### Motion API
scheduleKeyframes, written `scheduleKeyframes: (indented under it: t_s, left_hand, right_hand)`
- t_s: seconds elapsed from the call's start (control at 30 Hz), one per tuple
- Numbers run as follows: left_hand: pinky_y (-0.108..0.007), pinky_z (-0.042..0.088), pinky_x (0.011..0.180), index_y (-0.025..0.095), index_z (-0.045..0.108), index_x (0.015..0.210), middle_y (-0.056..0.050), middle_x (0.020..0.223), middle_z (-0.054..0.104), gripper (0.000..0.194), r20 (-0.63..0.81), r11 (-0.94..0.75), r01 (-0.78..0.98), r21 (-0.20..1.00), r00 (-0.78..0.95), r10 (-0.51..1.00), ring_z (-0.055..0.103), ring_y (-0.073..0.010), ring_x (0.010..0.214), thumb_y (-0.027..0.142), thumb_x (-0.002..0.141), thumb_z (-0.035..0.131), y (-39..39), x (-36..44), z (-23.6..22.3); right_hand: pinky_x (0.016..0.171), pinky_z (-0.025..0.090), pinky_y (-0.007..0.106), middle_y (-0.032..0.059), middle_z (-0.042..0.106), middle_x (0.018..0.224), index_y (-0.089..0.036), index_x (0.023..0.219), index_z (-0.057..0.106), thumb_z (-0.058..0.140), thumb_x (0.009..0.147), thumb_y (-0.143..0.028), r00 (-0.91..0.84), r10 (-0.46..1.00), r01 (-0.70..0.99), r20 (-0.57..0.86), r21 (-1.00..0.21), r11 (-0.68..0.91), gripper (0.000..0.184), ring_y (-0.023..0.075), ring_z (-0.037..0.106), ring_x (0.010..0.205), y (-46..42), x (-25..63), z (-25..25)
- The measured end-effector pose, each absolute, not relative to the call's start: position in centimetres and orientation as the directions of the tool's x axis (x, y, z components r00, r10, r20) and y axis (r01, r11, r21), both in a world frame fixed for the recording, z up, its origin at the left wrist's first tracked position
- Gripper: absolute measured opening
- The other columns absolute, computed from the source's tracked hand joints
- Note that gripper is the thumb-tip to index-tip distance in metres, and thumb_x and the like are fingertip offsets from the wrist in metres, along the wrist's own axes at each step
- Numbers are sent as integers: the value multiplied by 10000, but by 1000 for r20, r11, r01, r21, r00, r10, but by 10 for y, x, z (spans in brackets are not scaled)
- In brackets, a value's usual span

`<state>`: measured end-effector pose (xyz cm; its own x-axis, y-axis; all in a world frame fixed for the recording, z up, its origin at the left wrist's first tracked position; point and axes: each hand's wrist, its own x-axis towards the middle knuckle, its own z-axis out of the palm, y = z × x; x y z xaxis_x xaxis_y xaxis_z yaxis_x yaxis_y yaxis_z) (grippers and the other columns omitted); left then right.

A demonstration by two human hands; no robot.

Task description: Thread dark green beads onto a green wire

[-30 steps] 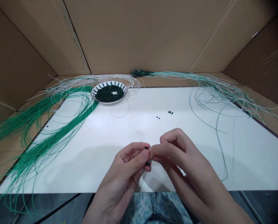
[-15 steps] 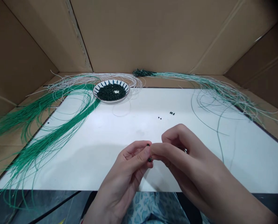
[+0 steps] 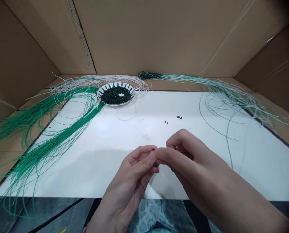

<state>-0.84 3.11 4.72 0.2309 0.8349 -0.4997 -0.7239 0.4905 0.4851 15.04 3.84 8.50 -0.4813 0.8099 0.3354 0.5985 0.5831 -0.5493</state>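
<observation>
My left hand [image 3: 134, 174] is closed in a pinch, thumb against the fingers, with small dark green beads [image 3: 155, 164] showing at its fingertips. Against those fingertips, my right hand [image 3: 193, 168] presses thumb and index finger together. What lies in the right pinch is hidden by its own fingers; a thin dark line shows in the gap behind the index finger. Both hands are raised over the near part of the white board [image 3: 86, 171].
A striped plate [image 3: 116, 104] full of dark beads stands at the back. Green strands [image 3: 61, 137] spread along the left, white and green ones [image 3: 231, 94] along the right. Several loose beads [image 3: 179, 117] lie mid-board. Cardboard walls [image 3: 144, 38] enclose the board.
The right hand has shifted very slightly left, and a thin dark line now shows behind its index finger. The left hand keeps its pinch on the beads nearly unmoved.
</observation>
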Motion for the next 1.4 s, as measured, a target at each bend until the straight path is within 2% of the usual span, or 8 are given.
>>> scheduleKeyframes:
  t_s: [0.3,0.5,0.67,0.77,0.9,1.1,1.3,1.4]
  left_hand:
    - [-92,541,582,136,813,791,10,729,713,257,-492,491,-730,474,243,836,609,-39,594,133,588,969,30,-8,48]
    - [-87,564,594,125,813,774,4,743,720,241,-480,473,-754,457,238,844,638,-44,609,102,586,962,31,-7,47]
    - [-84,575,576,119,818,770,3,719,729,224,-508,468,-772,430,223,832,652,-39,573,62,595,946,31,-6,51]
    - [-87,581,570,121,818,747,0,726,737,224,-514,458,-776,434,204,833,669,-46,575,45,580,946,31,-6,51]
    - [-92,587,576,152,820,716,0,724,751,241,-506,433,-776,459,172,845,680,-52,577,75,546,973,31,-6,49]
    - [-83,570,567,164,823,736,11,704,759,209,-463,400,-744,535,138,875,677,-48,569,168,593,975,30,-5,48]
    - [-74,546,572,175,820,722,23,656,745,214,-451,360,-725,588,76,889,662,-39,538,200,583,981,30,-4,47]
    - [-67,526,550,169,815,718,27,638,738,229,-426,313,-703,639,15,904,654,-35,522,226,575,985,30,-3,46]
  right_hand:
    - [531,484,256,23,542,864,-283,949,663,584,946,-116,-511,795,606,328,-518,603,184,163,532,687,39,148,89]
    - [604,526,274,40,575,912,-260,944,590,466,989,-62,-532,790,605,305,-515,607,238,169,580,740,40,147,92]
    - [571,508,303,53,545,916,-218,954,548,431,973,-49,-588,761,593,275,-494,636,206,188,554,745,40,149,87]
    - [576,525,299,49,535,920,-212,944,533,429,957,-39,-587,767,577,261,-529,622,202,176,556,733,40,149,86]
    - [621,542,273,29,545,908,-207,947,548,428,967,-28,-560,793,557,237,-601,573,217,149,580,739,42,148,87]
    - [672,525,235,1,538,921,-221,949,560,480,1002,-54,-527,821,510,219,-692,512,193,117,581,768,41,150,84]
    - [643,484,224,-17,514,880,-229,877,509,498,991,-27,-497,828,514,259,-680,522,233,109,545,733,39,149,80]
    - [660,467,241,-14,519,887,-239,882,520,496,1018,-69,-473,843,500,256,-710,496,219,122,541,760,38,147,78]
